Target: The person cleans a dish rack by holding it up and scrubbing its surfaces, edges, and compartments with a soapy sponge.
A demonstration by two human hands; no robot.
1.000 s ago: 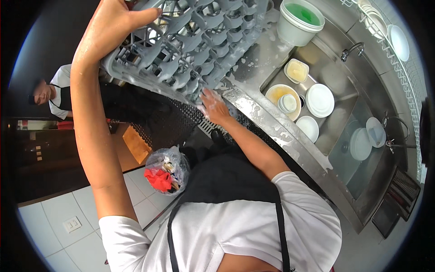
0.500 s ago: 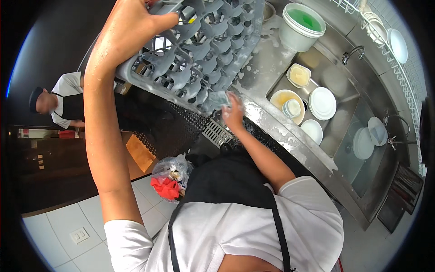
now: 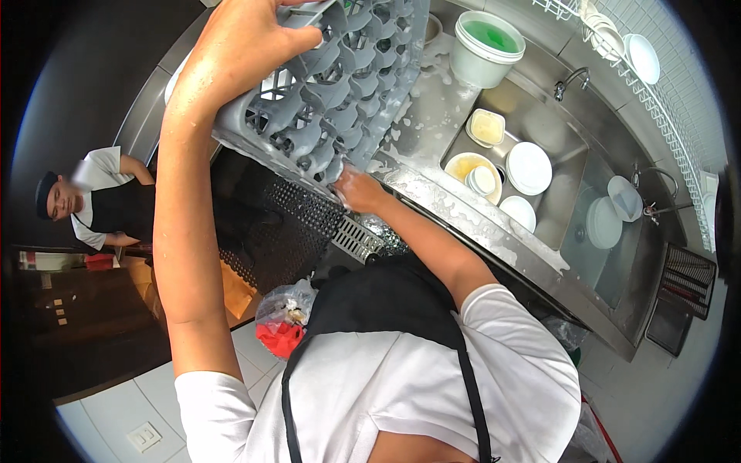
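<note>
A grey plastic dish rack with rows of curved dividers stands tilted at the left end of the steel counter, wet with suds. My left hand grips its upper left rim, thumb along the edge and fingers partly out of the picture. My right hand, soapy and closed, presses at the rack's lower near corner. Its fingertips are hidden by the rack, and what they hold cannot be made out.
Suds lie on the steel counter. A white bucket of green liquid stands behind it. The sink holds plates and bowls. A wire rack hangs at right. A co-worker stands left; a rubbish bag lies below.
My right hand has moved left and down along the rack's near edge; the pale grey-green thing at its fingers no longer shows. The view has shifted slightly, and the co-worker's head has turned.
</note>
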